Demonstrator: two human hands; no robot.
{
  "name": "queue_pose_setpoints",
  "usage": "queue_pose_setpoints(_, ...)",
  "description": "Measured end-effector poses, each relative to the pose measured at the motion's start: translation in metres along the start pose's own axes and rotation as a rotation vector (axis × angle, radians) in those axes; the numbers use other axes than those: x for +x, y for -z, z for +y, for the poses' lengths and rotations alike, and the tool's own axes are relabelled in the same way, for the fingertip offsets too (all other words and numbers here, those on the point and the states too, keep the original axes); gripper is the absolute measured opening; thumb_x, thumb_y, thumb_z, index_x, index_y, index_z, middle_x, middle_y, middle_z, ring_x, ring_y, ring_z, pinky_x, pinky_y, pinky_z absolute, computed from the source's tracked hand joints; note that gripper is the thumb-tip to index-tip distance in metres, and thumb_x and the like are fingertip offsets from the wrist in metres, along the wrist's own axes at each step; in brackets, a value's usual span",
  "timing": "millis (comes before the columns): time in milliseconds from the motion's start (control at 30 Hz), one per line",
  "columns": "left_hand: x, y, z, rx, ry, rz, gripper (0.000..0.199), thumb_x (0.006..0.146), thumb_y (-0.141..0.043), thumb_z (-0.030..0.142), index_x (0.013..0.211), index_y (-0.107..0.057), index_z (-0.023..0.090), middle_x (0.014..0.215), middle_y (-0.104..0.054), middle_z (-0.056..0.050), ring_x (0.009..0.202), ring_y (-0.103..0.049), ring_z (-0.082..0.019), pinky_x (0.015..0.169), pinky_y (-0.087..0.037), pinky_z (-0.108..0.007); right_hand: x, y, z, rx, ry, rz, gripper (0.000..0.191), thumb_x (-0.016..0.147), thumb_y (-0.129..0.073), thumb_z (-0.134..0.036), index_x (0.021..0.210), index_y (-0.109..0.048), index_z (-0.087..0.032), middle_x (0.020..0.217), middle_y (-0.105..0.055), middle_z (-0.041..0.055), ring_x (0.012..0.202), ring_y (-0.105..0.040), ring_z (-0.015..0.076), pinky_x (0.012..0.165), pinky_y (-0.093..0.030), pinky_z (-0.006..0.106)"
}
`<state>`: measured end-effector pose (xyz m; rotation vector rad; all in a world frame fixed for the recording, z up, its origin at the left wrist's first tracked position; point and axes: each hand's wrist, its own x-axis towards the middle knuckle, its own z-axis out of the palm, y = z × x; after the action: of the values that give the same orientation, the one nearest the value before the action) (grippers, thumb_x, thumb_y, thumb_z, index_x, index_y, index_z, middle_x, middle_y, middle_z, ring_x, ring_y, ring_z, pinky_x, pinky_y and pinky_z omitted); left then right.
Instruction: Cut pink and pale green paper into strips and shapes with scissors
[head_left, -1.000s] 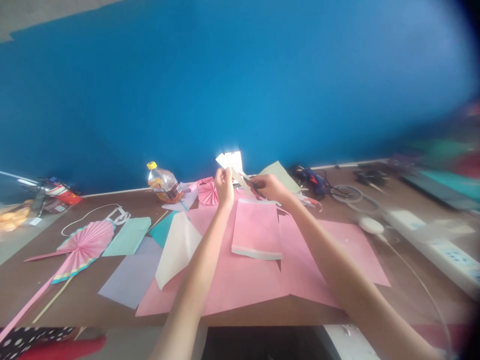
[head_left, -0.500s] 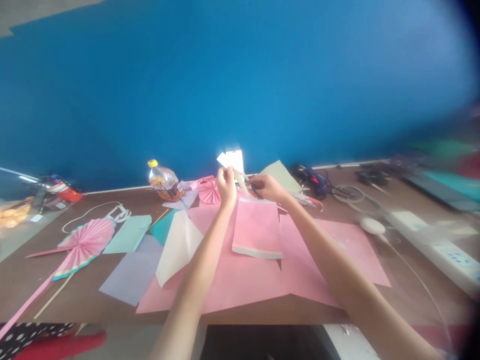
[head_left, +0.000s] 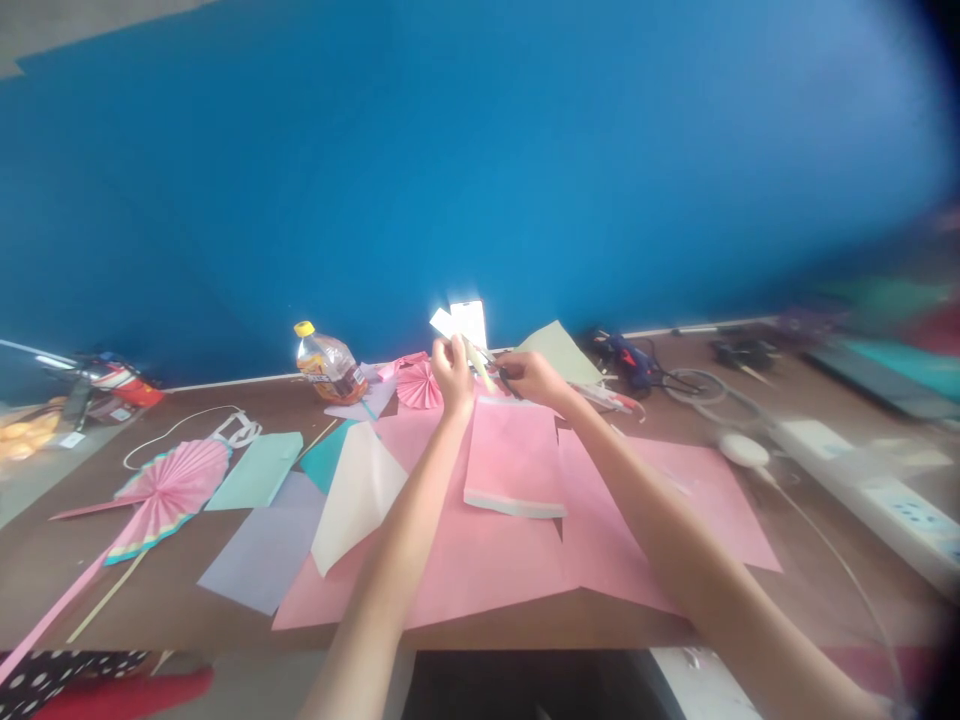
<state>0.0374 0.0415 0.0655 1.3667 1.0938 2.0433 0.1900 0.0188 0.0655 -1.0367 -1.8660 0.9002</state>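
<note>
My left hand pinches a narrow pale paper strip, whose white end sticks up above the fingers. Beside it on the right, my right hand is closed round the dark handles of scissors. The blades point left at the strip, partly hidden by it. Below both hands lies a pink folded paper with a pale lower edge, on top of larger pink sheets. Behind the hands a bright phone screen stands against the blue wall.
A bottle with a yellow cap stands back left, near a pink pleated rosette. A pink paper fan and mint, purple and white sheets lie left. A power strip, cables and a white round device are right.
The paper strip has shifted slightly left and down with my left hand, and its lower part hangs at a different angle by the scissors. My right hand has barely moved.
</note>
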Motion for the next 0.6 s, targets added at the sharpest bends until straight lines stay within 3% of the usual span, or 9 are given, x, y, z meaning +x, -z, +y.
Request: queue_pose_setpoints(600, -0.0037, -0.0022, 0.0076, -0.058, 0.024, -0.046, 0.040, 0.085, -0.054, 0.055, 0.070, -0.047, 0.019, 0.062, -0.047, 0.002, 0.057, -0.045, -0.011, 0.058, -0.034, -0.024, -0.0008, -0.0015, -0.0033, 0.085, -0.013, 0.016, 0.032, 0.065, -0.058, -0.028, 0.092, -0.068, -0.013, 0.054, -0.054, -0.0031, 0.043, -0.040, 0.0074, 0.044, -0.032, 0.021)
